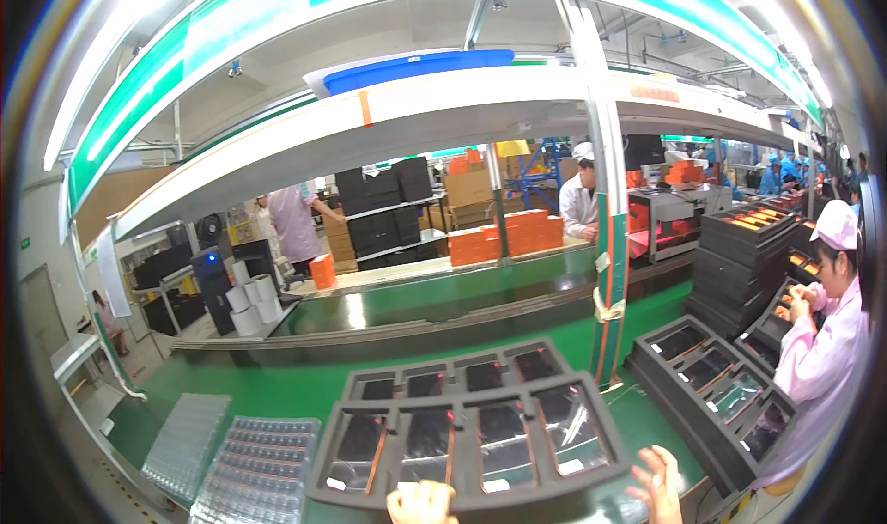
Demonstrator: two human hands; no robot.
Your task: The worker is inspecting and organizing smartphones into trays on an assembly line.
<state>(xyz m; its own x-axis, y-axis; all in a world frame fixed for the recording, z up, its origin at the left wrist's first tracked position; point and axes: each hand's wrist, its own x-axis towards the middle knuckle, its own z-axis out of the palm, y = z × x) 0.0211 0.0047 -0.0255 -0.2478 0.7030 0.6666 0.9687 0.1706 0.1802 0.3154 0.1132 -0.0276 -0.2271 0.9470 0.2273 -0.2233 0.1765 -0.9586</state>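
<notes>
A black foam tray (pixel 467 404) lies in front of me on the green bench. Its slots hold several flat, glossy, phone-shaped panels (pixel 504 441), each with a white tab at the near end. Behind it, partly covered, is a second black tray (pixel 453 367) with similar panels. At the near edge of the front tray, my left hand (pixel 420 503) has its fingers curled by the second slot from the left; whatever they grip is hidden. My right hand (pixel 658 487) is off the tray's near right corner, fingers spread, holding nothing.
Clear plastic blister trays (pixel 254 469) lie at left. A stack of black trays with panels (pixel 711 395) stands at right, beside a co-worker in pink (pixel 822 367). A taped post (pixel 610 284) rises behind the trays. Orange boxes (pixel 504 237) line the far side.
</notes>
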